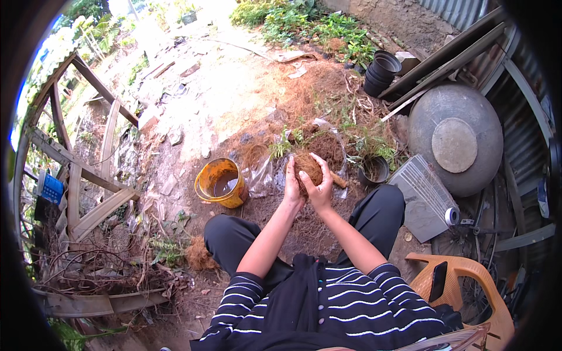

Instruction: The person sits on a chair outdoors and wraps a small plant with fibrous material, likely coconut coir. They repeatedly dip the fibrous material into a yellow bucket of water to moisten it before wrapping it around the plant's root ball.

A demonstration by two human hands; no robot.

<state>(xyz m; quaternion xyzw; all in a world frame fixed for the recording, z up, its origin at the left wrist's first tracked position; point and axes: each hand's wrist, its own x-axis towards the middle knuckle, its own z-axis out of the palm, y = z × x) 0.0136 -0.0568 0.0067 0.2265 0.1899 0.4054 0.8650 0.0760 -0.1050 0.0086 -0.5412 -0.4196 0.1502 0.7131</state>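
Between both palms I hold a ball of brown coir fibre [308,169], a small green fern [281,148] showing just beyond it. My left hand [292,182] presses the ball from the left side, fingers pointing away from me. On the right, my right hand [321,184] curves round it with the thumb across its near face. Beneath and behind the hands lies a clear plastic sheet [262,175] with dark soil and fibre [327,147] on it. A wooden tool handle [338,180] pokes out beside my right hand.
A yellow bucket [240,193] holding murky water stands left of my hands. To the right are a black plant pot [374,170], a large grey rounded vessel [456,105] and an orange plastic chair [480,267] bearing a phone [438,281]. Stacked black pots [381,74] stand further off.
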